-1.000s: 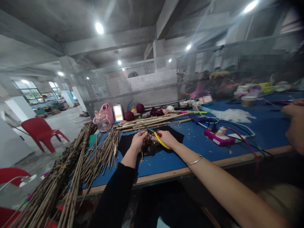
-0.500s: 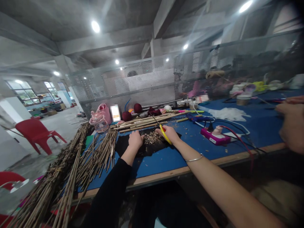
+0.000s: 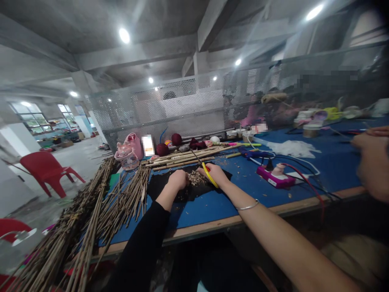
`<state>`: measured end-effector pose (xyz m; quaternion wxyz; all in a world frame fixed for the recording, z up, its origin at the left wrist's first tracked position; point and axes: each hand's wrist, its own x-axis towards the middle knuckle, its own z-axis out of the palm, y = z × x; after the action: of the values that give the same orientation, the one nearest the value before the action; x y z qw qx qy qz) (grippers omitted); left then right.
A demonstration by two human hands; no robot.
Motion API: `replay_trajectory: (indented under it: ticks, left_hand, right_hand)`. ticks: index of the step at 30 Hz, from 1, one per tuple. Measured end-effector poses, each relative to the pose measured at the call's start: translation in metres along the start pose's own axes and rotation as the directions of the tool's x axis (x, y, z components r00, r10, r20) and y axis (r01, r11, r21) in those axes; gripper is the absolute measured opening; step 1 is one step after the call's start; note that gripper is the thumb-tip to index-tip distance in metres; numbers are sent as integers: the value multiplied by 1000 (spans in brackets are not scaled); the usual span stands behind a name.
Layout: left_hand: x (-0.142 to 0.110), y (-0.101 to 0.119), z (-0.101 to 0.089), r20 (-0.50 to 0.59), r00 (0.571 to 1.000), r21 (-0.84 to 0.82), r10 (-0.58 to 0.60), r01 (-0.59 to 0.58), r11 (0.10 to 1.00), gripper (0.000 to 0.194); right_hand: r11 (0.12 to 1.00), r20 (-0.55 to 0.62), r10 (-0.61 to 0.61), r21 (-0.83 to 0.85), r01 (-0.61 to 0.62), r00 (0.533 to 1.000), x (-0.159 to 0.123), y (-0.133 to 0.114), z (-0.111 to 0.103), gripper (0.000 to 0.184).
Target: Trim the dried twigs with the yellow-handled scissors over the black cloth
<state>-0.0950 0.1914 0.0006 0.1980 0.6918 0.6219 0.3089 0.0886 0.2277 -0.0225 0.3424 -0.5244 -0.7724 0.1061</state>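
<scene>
A pile of small tan chips (image 3: 196,177) lies on a dark cloth (image 3: 156,183) spread over the blue tabletop. My left hand (image 3: 178,179) is at the pile's left side, its fingers curled down and closed; what is in them, if anything, is hidden. From the right, my right hand (image 3: 216,173) grips a pair of scissors with yellow handles (image 3: 209,175). The scissors' dark blades point up and to the left, above the far edge of the pile.
Bundled thin sticks (image 3: 124,198) lie left of the cloth. Behind it are pale rods (image 3: 182,157), maroon yarn balls (image 3: 162,149) and a pink basket (image 3: 127,159). At right are a purple power strip (image 3: 275,177) with cables and another person's hand (image 3: 375,158).
My left hand has moved slightly right into the pile, and its fingers have curled closed. My right hand with the scissors has shifted slightly left and down.
</scene>
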Motion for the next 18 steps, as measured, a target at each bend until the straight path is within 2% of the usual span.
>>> replay_trajectory:
  ticks: [3, 5, 7, 9, 11, 13, 15, 18]
  left_hand:
    - [2, -5, 2, -36, 999, -35, 24, -25, 999, 16]
    - [3, -7, 7, -133, 991, -206, -18, -10, 978, 5]
    - [2, -9, 13, -196, 972, -501, -130, 15, 865, 9]
    - [-1, -10, 17, -150, 964, -746, -218, 34, 665, 14]
    - [-5, -9, 19, -82, 967, -873, -241, 47, 486, 19]
    - [-8, -7, 18, -55, 964, -929, -261, 47, 366, 22]
    - [-10, -5, 17, -44, 957, -953, -288, 46, 299, 22]
    - [-11, -4, 17, -25, 951, -954, -310, 70, 293, 20]
  right_hand:
    - [1000, 14, -3, -21, 3, 1000, 0, 1, 2, 47]
    - [999, 41, 10, -49, -8, 999, 0, -1, 3, 47]
    - [996, 72, 33, -89, -26, 997, -1, -3, 3, 48]
    - [991, 103, 53, -128, -40, 993, -1, -6, 4, 49]
    - [989, 137, 53, -142, -34, 989, -2, -8, 4, 51]
    - [991, 172, 22, -131, 1, 985, -4, -10, 6, 53]
    - [992, 199, -20, -117, 44, 980, -6, -10, 8, 54]
    - [988, 221, -69, -119, 98, 973, -8, -11, 9, 55]
